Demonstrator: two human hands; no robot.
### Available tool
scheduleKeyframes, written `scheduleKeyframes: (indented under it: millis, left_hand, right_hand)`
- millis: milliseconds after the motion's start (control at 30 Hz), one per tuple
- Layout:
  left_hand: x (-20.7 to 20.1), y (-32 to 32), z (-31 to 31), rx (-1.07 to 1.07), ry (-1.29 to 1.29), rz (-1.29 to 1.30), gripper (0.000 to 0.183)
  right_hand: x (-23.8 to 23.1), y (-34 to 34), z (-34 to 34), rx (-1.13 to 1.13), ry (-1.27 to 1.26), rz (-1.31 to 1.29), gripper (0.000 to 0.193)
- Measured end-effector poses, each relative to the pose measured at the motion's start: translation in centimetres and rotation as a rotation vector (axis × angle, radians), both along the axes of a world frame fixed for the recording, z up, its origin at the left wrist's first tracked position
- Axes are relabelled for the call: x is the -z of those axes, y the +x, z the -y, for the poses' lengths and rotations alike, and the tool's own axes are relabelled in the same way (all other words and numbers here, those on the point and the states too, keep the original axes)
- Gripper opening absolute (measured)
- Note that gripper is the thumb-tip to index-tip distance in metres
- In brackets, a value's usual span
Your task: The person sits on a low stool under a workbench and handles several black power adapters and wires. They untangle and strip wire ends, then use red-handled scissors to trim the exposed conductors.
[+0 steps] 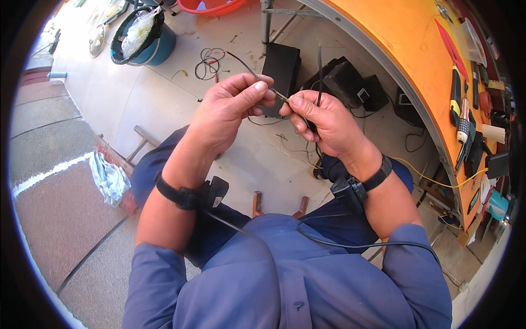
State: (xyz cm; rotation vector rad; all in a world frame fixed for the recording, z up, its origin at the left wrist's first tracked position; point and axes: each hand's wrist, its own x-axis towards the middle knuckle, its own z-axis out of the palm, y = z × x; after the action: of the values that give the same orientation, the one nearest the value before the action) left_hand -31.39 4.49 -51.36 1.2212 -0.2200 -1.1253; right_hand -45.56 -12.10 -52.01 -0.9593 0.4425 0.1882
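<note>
Both hands are raised in front of my body, joined by a thin black cable [248, 67] stretched between them. My left hand [233, 104] pinches the cable between thumb and forefinger, and one length runs up and away from it. A short section [281, 97] with a yellowish spot shows in the gap between my fingertips. My right hand [324, 118] is closed on the cable's other side, thumb pressed over the forefinger. A black cord [320, 71] stands up behind that hand and passes down through or behind it; which one cannot be made out.
An orange table [383, 22] curves along the right, holding a yellow-black cutter knife [455, 96] and several other tools. Black boxes [281, 68] and adapter-like blocks [346, 82] lie beneath it. A blue bucket [159, 49], coiled thin wires [208, 64] and a red basin [211, 10] are beyond my hands.
</note>
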Motion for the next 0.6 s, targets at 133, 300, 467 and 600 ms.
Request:
scheduleKeyframes:
  millis: [133, 300, 467, 600]
  left_hand:
    - [0.10, -0.03, -0.10, 0.010, -0.012, -0.026, 0.015]
    - [0.17, -0.14, -0.20, 0.001, 0.013, 0.042, 0.013]
    - [0.23, -0.33, -0.14, -0.019, 0.006, 0.092, 0.016]
    - [0.22, -0.45, -0.07, -0.037, -0.002, 0.094, 0.018]
  right_hand:
    - [-0.10, 0.04, -0.27, 0.000, -0.007, 0.009, 0.025]
    - [0.01, 0.30, -0.62, 0.093, -0.121, 0.055, 0.016]
    - [0.01, 0.26, -0.52, 0.103, -0.163, 0.080, 0.013]
    - [-0.07, 0.27, -0.47, 0.106, -0.167, 0.070, 0.014]
